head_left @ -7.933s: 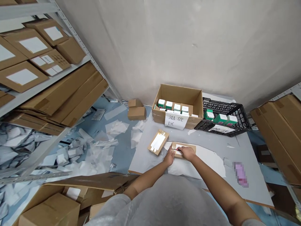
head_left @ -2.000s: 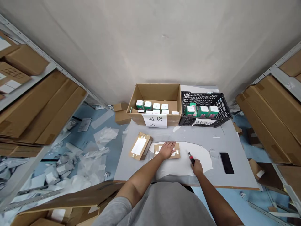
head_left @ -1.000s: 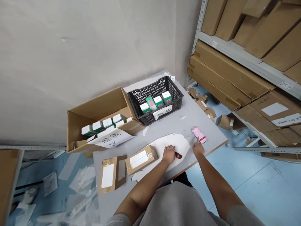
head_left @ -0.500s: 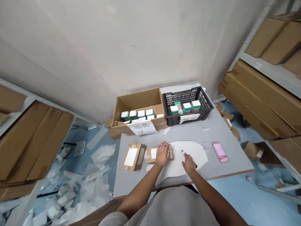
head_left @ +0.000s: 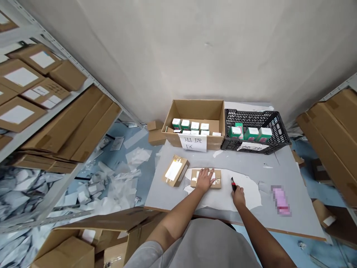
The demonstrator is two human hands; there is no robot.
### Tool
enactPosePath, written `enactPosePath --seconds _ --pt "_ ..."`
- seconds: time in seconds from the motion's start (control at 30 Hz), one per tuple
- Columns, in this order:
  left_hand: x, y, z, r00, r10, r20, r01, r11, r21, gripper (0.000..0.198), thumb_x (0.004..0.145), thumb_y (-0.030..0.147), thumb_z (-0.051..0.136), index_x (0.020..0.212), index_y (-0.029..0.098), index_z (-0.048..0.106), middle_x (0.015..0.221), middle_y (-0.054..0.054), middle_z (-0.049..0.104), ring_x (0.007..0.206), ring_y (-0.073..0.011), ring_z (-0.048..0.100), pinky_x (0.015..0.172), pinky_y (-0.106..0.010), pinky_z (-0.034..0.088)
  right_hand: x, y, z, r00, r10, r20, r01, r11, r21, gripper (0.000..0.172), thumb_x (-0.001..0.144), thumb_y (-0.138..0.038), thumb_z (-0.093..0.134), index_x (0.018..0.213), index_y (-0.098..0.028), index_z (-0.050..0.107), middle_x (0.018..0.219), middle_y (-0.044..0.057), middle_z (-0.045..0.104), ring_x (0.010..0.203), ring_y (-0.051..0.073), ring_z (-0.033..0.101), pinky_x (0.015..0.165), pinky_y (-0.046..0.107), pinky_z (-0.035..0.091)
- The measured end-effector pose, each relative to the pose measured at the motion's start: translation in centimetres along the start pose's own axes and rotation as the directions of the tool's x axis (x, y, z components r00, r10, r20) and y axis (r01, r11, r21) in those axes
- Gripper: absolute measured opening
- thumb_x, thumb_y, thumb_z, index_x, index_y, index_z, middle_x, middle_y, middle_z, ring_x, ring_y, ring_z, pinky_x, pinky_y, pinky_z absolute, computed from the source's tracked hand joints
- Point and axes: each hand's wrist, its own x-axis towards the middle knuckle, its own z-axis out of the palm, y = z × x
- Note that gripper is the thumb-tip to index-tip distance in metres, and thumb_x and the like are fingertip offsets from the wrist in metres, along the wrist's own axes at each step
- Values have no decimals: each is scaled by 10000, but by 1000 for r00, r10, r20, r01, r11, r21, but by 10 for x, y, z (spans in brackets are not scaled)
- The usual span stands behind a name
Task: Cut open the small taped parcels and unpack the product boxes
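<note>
Shelving: steel shelves (head_left: 52, 70) on both sides carry flattened cardboard cartons, and torn white plastic wrap (head_left: 119, 178) lies on the blue floor at the left.

Tabletop: a grey tabletop (head_left: 301, 219) fills the middle of the view, with a pink pixelated object (head_left: 281, 201) lying near its right edge.

Carton: an open cardboard carton (head_left: 195, 111) at the back holds rows of green-and-white boxes (head_left: 185, 124), and a paper sign (head_left: 192, 143) hangs on its front.

Crate: a black plastic crate (head_left: 251, 117) stands just beside the carton, with similar boxes inside.

Padding: a white foam sheet (head_left: 245, 195) lies flat under the work.

Parcel: a taped kraft box (head_left: 219, 174) lies flat on the foam sheet, and a second kraft parcel (head_left: 175, 171) sits just left of it.

Left hand: the left hand (head_left: 205, 179) presses on the kraft box with fingers spread, a broad hold that seems well suited to stopping it sliding.

Right hand: the right hand (head_left: 238, 196) rests on the foam sheet, its fingers closed around a red-and-black utility knife (head_left: 233, 184), which points away from the person and sits clear of the left hand, a sensibly safe position.
</note>
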Motion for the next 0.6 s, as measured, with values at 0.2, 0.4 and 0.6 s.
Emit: enactPosePath --seconds 0.2,0.4,0.6 --pt "6 1 -3 999 29 -20 -30 998 -55 594 1073 504 532 1565 173 515 1379 -165 636 1372 -298 535 1296 -512 275 -15 -47 -11 994 -20 111 -66 697 714 374 1014 -557 347 1050 -232 529 623 -36 555 528 179 589 537 272 499" --pt "16 -3 -8 989 143 45 -142 989 -38 560 1094 499 487 1612 289 461 1463 -111 619 1315 -290 561 1161 -454 406 -42 -77 -21 968 -139 207 -101 541 835 641 799 -883 535 962 -265 486 621 -76 544 448 143 558 438 253 451" --pt "24 -6 -3 985 154 81 -157 987 26 554 1090 458 504 1609 264 479 1437 -137 638 1290 -309 564 1164 -480 388 -54 -78 -25 918 -87 387 -288 524 801 578 872 -834 537 934 -263 473 551 -93 535 378 139 566 386 228 428"
